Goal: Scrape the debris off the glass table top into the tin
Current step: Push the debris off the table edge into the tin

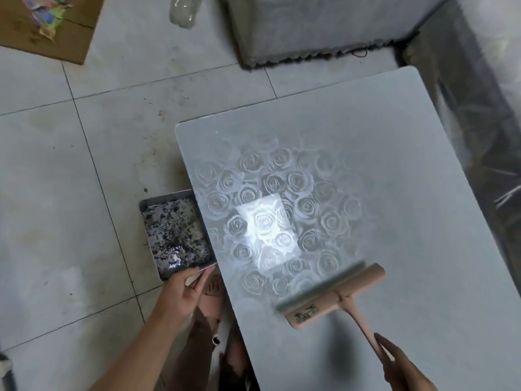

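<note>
Tin grip: the left hand [184, 289] is clamping the near corner of the tin [165, 197], thumb over the rim; the fingers underneath are hidden from me.
Why there: it is tucking the tin's long side just under the table edge, I'd say so that anything pushed over the lip is dropping in rather than onto the floor.
Debris [172, 230]: dark and pale flecks are lying across the tin's bottom, just beyond that hand; on the glass I am making out none.
Scraper grip: the right hand [403, 368] is closing round the end of the pink scraper [335, 296], fingers lying along its thin handle.
Why so: holding the far end is probably giving reach across the top.
Scraper head: it is sitting ahead of the right hand on the glass table top [394, 193], its blade blurred, facing the tin but well apart from it.
Between the grips: a bright reflection is lying on the rose pattern.
Beyond: tiled floor [70, 165] is spreading past the tin, with cardboard [56, 29] far off.
</note>
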Demonstrator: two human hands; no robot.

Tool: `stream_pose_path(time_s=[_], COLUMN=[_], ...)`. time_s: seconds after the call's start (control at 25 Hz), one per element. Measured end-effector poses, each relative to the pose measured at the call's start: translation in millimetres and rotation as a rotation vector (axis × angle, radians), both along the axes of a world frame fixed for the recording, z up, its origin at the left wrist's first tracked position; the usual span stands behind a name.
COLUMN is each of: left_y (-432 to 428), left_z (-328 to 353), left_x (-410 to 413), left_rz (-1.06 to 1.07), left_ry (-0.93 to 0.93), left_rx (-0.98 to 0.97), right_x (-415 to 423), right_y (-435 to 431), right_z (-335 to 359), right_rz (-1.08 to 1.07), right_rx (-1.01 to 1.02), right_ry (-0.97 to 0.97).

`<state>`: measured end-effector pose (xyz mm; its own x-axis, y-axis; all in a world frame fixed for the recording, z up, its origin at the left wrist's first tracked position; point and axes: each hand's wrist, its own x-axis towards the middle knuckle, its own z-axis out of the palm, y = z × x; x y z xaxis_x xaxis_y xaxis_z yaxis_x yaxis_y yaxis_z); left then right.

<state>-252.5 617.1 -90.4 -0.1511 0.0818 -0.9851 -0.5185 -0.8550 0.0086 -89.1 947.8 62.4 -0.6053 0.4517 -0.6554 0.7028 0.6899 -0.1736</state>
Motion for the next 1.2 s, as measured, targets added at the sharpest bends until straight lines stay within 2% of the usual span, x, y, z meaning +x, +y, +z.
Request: stream_pose_path(time_s=[0.08, 0.16, 0.32, 0.44, 0.56, 0.64, 0.8, 0.96, 1.08, 1.2], left_y=[6, 10, 13, 16, 17, 17, 17, 18, 23, 26], left_z=[6, 7, 2, -4, -5, -6, -12, -12, -3, 4], left_x=[11, 28, 45, 52, 54, 54, 55, 53, 51, 52], left_rz=[-0.055, -0.088, -0.191, -0.223, -0.196, -0.167, -0.158, -0.115, -0.088, -0.156], left_ry=[-0.009, 0.012, 0.027, 0.024, 0.059, 0.058, 0.047, 0.043, 0.049, 0.100], left_rx=[-0.027, -0.034, -0.068, -0.130, -0.136, -0.141, -0.144, -0.180, -0.198, -0.229], right_x=[25, 32, -43, -73, -43, -36, -95, -135, -101, -54], right_y=[-7, -27, -74, -81, -60, -54, -93, -115, -76, 7], right_z=[3, -7, -43, -47, -19, -12, -44, -60, -46, -22], right_rz=[0.107, 0.333, 0.487, 0.521, 0.463, 0.489, 0.538, 0.531, 0.430, 0.187], right_rx=[0.004, 0.069, 0.084, 0.062, 0.191, 0.240, 0.100, 0.056, 0.046, 0.122], right_ry=[0.010, 0.003, 0.132, 0.151, 0.150, 0.022, 0.141, 0.239, 0.228, 0.148])
